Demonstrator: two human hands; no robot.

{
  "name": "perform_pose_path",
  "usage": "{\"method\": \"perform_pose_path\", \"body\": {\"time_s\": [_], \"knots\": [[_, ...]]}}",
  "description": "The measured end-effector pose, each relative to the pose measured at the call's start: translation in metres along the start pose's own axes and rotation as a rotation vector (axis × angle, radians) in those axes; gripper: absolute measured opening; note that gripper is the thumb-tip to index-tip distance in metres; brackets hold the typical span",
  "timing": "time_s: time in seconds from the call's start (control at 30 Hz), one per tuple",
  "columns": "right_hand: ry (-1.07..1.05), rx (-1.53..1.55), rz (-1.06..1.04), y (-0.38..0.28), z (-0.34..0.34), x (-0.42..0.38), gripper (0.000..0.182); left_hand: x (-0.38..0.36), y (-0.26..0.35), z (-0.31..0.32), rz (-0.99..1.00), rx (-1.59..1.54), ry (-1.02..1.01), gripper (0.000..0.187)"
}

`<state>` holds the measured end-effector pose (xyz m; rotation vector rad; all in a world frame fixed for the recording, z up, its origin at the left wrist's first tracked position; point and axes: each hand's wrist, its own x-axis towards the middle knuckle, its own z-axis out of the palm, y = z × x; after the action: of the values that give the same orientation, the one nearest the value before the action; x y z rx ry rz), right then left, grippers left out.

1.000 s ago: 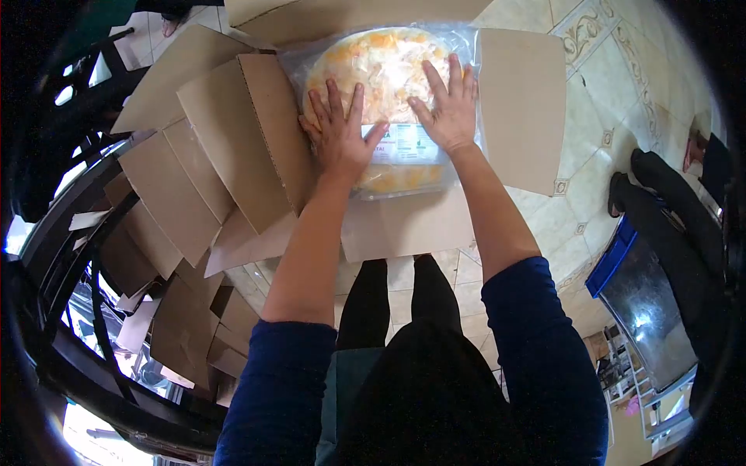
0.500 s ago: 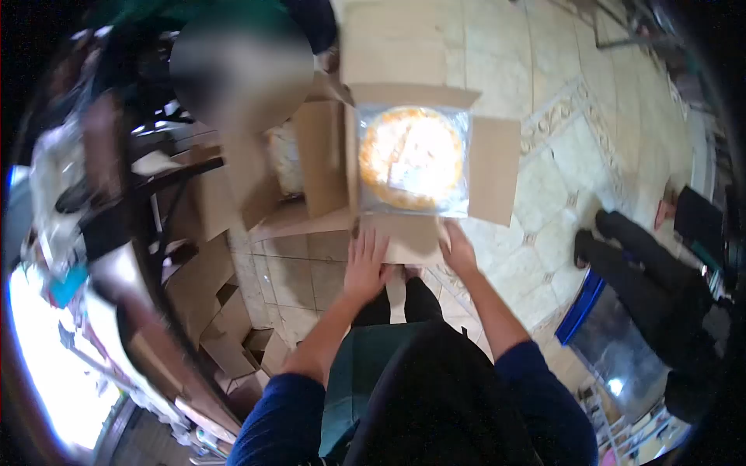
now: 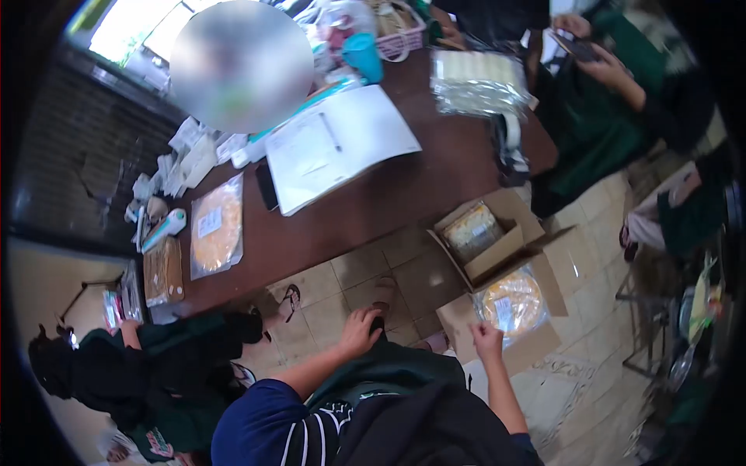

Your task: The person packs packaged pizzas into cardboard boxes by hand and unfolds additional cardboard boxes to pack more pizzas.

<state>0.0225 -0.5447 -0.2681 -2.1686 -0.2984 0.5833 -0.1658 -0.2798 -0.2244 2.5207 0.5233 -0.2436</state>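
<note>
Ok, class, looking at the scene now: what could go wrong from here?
The open box has its flaps spread, with the right hand close by in this view; the hand might catch a flap and jolt the boxed pizza.

On the table, another bagged pizza lies near the edge, so a passing bump could possibly push it off.

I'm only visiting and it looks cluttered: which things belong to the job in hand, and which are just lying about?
Likely the job's, near the right hand:
bagged pizza
open cardboard box holding it

Apparently just lying about:
papers
pen
blue cup
pink basket
</note>
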Motion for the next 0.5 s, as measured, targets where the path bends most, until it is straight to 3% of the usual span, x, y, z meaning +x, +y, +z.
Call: {"method": "perform_pose_path", "body": {"time_s": [0.17,0.27,0.33,0.47,0.5], "knots": [[0.024,-0.011,-0.524,-0.195,0.015,0.093,0.017,-0.023,-0.042,-0.04,-0.133,-0.044,0.21,0.036],[0.041,0.168,-0.807,-0.303,0.068,0.131,0.009,-0.034,-0.078,-0.069,-0.207,-0.053,0.317,0.032],[0.048,0.082,-0.92,-0.342,0.107,0.161,0.009,-0.04,-0.101,-0.087,-0.27,-0.007,0.501,0.027],[-0.018,0.054,-0.924,-0.398,0.171,0.178,0.008,-0.041,-0.166,-0.131,-0.393,-0.005,0.824,0.02],[-0.166,0.107,-0.759,-0.411,0.183,0.168,0.008,-0.04,-0.181,-0.145,-0.451,-0.081,0.924,0.019]]}}
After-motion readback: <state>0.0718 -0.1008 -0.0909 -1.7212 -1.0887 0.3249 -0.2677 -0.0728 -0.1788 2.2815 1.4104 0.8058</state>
